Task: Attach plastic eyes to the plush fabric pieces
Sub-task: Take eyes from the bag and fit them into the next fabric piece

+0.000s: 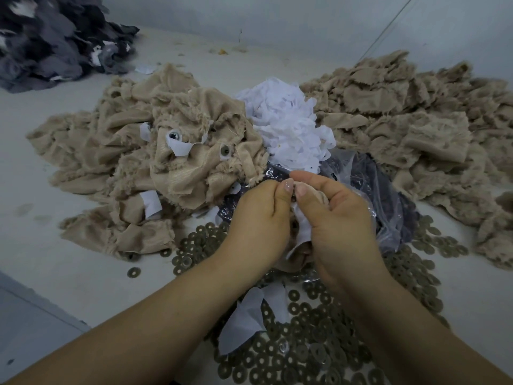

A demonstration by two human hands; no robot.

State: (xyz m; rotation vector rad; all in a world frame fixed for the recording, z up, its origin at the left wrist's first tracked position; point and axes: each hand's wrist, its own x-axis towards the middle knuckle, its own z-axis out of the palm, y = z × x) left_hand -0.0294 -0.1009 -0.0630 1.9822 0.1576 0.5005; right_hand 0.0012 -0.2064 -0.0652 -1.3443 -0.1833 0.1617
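My left hand (259, 215) and my right hand (337, 215) meet at the centre, both gripping one small tan plush piece (298, 254) with a white backing scrap. Their thumbs press together at its top; what lies between the thumbs is hidden. A heap of tan plush pieces (166, 162) lies to the left, and two of them show fitted plastic eyes (174, 135). More tan pieces (416, 120) are piled on the right. Round grey washers (311, 343) cover the table in front of me.
White fabric scraps (288, 120) are heaped behind my hands. A clear plastic bag of dark parts (388, 207) lies under my right hand. Dark grey fabric (50, 43) is piled at the far left. A loose white scrap (247, 320) rests on the washers.
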